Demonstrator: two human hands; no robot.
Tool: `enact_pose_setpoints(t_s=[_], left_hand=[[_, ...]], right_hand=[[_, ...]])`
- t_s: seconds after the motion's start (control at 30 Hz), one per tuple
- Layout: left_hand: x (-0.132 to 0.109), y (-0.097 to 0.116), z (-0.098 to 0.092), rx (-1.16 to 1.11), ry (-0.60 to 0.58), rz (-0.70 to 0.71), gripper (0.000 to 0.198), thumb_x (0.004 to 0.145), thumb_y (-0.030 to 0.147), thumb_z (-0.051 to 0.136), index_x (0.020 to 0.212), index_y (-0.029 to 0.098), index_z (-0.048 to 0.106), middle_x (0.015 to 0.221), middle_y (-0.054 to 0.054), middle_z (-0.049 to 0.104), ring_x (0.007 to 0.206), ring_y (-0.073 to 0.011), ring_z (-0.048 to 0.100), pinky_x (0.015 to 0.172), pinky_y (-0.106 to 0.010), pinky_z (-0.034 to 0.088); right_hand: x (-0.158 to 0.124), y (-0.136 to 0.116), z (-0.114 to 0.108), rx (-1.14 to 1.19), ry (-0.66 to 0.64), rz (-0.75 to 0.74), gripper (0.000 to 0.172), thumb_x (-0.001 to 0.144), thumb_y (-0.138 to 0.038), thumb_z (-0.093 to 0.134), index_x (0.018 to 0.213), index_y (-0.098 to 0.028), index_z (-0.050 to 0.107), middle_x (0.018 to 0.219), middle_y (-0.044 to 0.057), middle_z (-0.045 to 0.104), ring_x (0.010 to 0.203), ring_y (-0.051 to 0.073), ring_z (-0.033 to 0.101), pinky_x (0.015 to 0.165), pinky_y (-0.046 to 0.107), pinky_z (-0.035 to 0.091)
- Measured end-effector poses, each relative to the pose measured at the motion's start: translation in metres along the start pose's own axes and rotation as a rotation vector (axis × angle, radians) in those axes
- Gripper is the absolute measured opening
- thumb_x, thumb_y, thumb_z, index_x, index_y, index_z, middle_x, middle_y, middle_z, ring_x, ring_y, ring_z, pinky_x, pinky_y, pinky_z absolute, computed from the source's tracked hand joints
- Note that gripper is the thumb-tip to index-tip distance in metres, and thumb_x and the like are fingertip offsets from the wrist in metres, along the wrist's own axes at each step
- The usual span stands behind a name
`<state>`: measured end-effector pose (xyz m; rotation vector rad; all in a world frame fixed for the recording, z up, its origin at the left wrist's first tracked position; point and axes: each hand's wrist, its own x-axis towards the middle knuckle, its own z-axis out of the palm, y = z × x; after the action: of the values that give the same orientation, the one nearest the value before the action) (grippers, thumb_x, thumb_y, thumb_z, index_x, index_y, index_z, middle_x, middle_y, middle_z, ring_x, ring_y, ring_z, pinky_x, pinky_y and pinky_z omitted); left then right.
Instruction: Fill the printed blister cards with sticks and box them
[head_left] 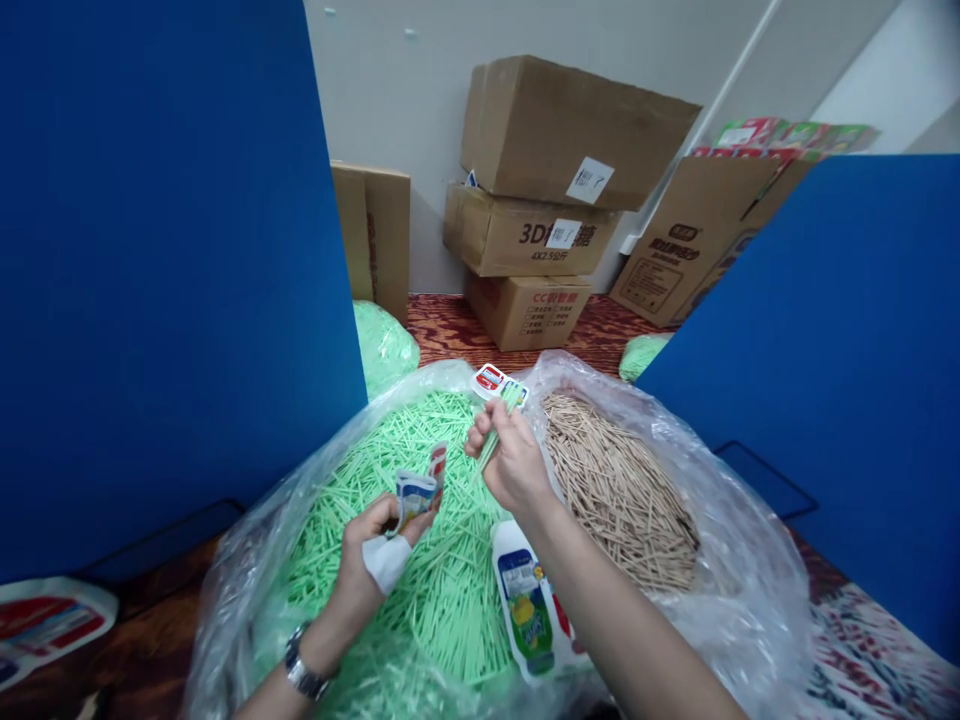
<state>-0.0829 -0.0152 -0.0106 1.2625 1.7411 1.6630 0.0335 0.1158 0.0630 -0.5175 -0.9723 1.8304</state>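
Note:
My left hand (375, 545), thumb wrapped in white tape and a watch on the wrist, pinches a small printed packet (420, 490) above a heap of green sticks (420, 560) in a clear plastic bag (742, 560). My right hand (510, 460) is closed on a few green sticks (496, 432) and holds them upright. Another small packet (499, 383) lies at the far edge of the green heap. A heap of brown wooden sticks (622, 490) fills the right side of the bag. A stack of printed pouches (529, 610) rests on the green sticks under my right forearm.
Blue partition boards stand at left (165, 270) and right (825, 350). Stacked cardboard boxes (540, 200) sit against the back wall, with further bags of green sticks (384, 345) behind. A printed pouch (45, 620) lies at the left on the wooden table.

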Motion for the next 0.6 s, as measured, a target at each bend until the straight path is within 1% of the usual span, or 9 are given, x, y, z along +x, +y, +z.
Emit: enact_pose_setpoints(t_s=[0.1,0.2,0.27,0.37,0.47,0.6], left_hand=[[-0.004,-0.003,0.008,0.072,-0.014,0.095,0.019,0.075,0.028,0.069,0.062,0.017,0.06,0.062,-0.001,0.059,0.056,-0.0141,0.053,0.055,-0.025,0.043],[-0.007,-0.002,0.014,0.142,-0.015,0.161,0.026,0.077,0.026,0.067,0.059,0.018,0.051,0.06,0.002,0.051,0.056,-0.0125,0.047,0.055,-0.024,0.038],[-0.008,0.001,0.016,0.162,-0.029,0.186,0.027,0.078,0.023,0.066,0.059,0.019,0.047,0.061,0.003,0.049,0.057,-0.0124,0.046,0.056,-0.024,0.037],[-0.009,0.007,0.015,0.162,-0.057,0.207,0.026,0.08,0.021,0.064,0.061,0.019,0.046,0.063,0.002,0.05,0.06,-0.0132,0.048,0.057,-0.024,0.038],[-0.01,0.013,0.014,0.177,-0.076,0.216,0.021,0.081,0.021,0.061,0.064,0.019,0.049,0.065,0.001,0.052,0.06,-0.0138,0.049,0.057,-0.024,0.039],[-0.01,0.015,0.014,0.187,-0.064,0.234,0.017,0.08,0.019,0.06,0.065,0.019,0.052,0.066,0.0,0.054,0.062,-0.0149,0.052,0.059,-0.025,0.041]], right_hand=[[-0.012,-0.009,0.02,-0.081,0.004,-0.227,0.023,0.091,-0.046,0.047,0.091,-0.024,0.044,0.068,-0.006,0.049,0.06,0.009,0.055,0.062,0.025,0.048],[-0.024,-0.006,0.032,-0.182,-0.039,-0.366,0.019,0.095,-0.043,0.038,0.095,-0.024,0.044,0.068,-0.005,0.051,0.065,0.01,0.058,0.072,0.03,0.05],[-0.03,-0.001,0.036,-0.229,-0.082,-0.411,0.017,0.097,-0.04,0.036,0.095,-0.024,0.043,0.068,-0.005,0.051,0.067,0.011,0.059,0.078,0.033,0.05],[-0.035,0.004,0.036,-0.301,-0.144,-0.459,0.016,0.097,-0.037,0.035,0.094,-0.023,0.042,0.07,-0.005,0.051,0.069,0.012,0.059,0.084,0.037,0.049],[-0.038,0.007,0.033,-0.398,-0.192,-0.486,0.016,0.097,-0.036,0.034,0.092,-0.024,0.041,0.074,-0.003,0.052,0.073,0.013,0.06,0.085,0.039,0.048],[-0.041,0.008,0.029,-0.476,-0.239,-0.507,0.014,0.098,-0.033,0.033,0.093,-0.024,0.042,0.075,-0.002,0.053,0.077,0.014,0.06,0.084,0.038,0.048]])
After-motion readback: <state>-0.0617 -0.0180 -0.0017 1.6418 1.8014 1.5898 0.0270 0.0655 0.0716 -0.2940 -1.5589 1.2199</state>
